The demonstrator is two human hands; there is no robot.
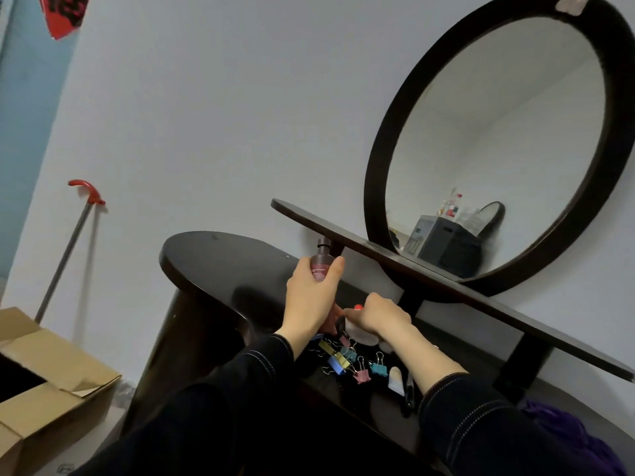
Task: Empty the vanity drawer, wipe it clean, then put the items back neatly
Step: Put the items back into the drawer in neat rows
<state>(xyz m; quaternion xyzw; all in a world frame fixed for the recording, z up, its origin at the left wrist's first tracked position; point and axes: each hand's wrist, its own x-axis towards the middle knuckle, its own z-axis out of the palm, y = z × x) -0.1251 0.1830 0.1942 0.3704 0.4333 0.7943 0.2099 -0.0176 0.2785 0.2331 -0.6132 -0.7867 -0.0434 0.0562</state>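
Gripping the maroon bottle (319,267) round its body, the left hand (311,298) holds it upright. Just to its right, the right hand (378,316) curls over a white red-capped bottle (353,324). I judge both should be stood clear of the binder clips (347,359) scattered just behind the wrists on the vanity top (220,262). The drawer is out of sight. Whether either bottle's base rests on the top is hidden.

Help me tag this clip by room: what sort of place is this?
Probably a bedroom dressing corner: a round dark-framed mirror, a dark wooden vanity table and a maroon cosmetic bottle.
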